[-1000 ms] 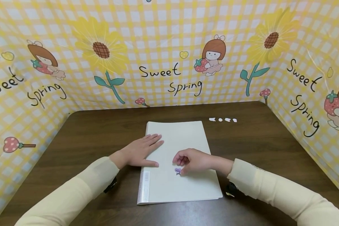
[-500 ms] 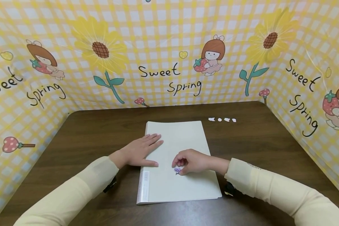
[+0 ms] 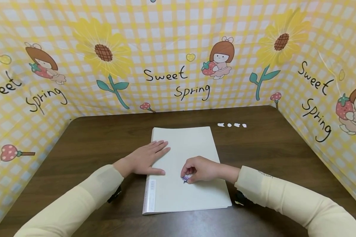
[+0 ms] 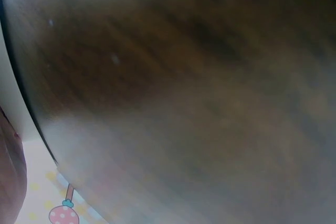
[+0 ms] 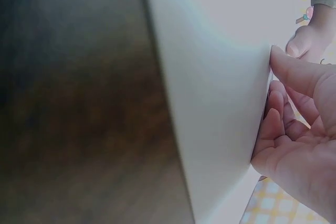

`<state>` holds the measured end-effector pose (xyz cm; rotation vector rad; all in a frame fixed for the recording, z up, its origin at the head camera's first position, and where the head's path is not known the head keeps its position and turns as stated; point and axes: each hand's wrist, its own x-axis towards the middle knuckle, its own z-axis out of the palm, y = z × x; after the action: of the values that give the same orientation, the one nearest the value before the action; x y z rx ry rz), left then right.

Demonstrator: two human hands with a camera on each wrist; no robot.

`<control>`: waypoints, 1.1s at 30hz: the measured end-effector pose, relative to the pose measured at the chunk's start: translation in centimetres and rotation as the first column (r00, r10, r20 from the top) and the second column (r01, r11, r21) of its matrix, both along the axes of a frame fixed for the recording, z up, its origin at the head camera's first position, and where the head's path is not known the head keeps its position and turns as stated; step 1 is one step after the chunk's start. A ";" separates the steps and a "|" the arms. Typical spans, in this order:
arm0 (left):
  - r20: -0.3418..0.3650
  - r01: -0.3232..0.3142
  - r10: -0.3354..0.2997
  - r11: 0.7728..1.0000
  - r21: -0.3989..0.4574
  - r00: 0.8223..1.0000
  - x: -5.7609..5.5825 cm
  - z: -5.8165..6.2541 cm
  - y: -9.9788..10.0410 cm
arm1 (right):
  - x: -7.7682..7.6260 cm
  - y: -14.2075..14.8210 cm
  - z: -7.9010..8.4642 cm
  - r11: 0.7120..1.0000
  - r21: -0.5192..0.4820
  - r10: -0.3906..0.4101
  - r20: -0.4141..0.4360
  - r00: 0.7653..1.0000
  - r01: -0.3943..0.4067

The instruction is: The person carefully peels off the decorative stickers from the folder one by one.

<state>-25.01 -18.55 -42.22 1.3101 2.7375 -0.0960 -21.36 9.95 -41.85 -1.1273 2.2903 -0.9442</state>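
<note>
A white folder (image 3: pixel 190 140) with a barcode label on its spine lies on the dark wood table (image 3: pixel 106 131). My left hand (image 3: pixel 146 159) rests on its left side, fingers straight and thumb spread. At the folder's middle, my right hand (image 3: pixel 202 168) has its fingers curled, with index finger and thumb around a small purple sticker (image 3: pixel 185 179). Part of the sticker is covered by these fingers. In the right wrist view, the right thumb (image 5: pixel 296 72) and curled fingers touch the folder's surface, and the sticker is hidden. The left wrist view holds mostly blurred table.
Several small white cut-out pieces (image 3: pixel 229 125) lie in a row beyond the folder's far right corner. A yellow checked cloth (image 3: pixel 166 39) with printed flowers and lettering encloses the back and both sides of the table.
The right index finger and thumb have come slightly closer around the sticker. My left hand stays in place on the folder, while the head view shifts a little.
</note>
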 end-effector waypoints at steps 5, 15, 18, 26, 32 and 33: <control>0.004 -0.002 0.002 1.000 -0.005 1.000 0.0 0.1 0.0 | 0.1 0.0 0.1 1.000 0.007 -0.001 0.003 1.000 0.001; -0.001 -0.004 0.003 1.000 -0.008 1.000 -0.2 -0.1 0.0 | 0.4 0.0 0.5 1.000 -0.007 0.004 0.011 1.000 -0.004; 0.006 -0.006 0.006 1.000 -0.003 1.000 -0.1 0.0 0.0 | 0.4 0.0 0.5 1.000 -0.011 0.006 0.011 1.000 -0.006; 0.017 -0.011 0.011 1.000 -0.008 1.000 0.0 0.1 0.1 | 0.3 0.0 0.2 1.000 -0.020 0.007 0.027 1.000 -0.007; 0.011 -0.009 0.009 1.000 -0.005 1.000 -0.1 0.0 0.0 | 0.2 0.0 0.4 1.000 -0.020 0.008 0.040 0.999 -0.007; 0.011 -0.008 0.008 1.000 -0.004 1.000 -0.1 0.0 0.0 | 0.2 0.0 0.4 1.000 -0.018 0.004 0.045 0.999 -0.003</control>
<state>-25.11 -18.54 -42.27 1.2941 2.7319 -0.0926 -21.17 9.94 -41.46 -1.1058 2.2476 -0.9811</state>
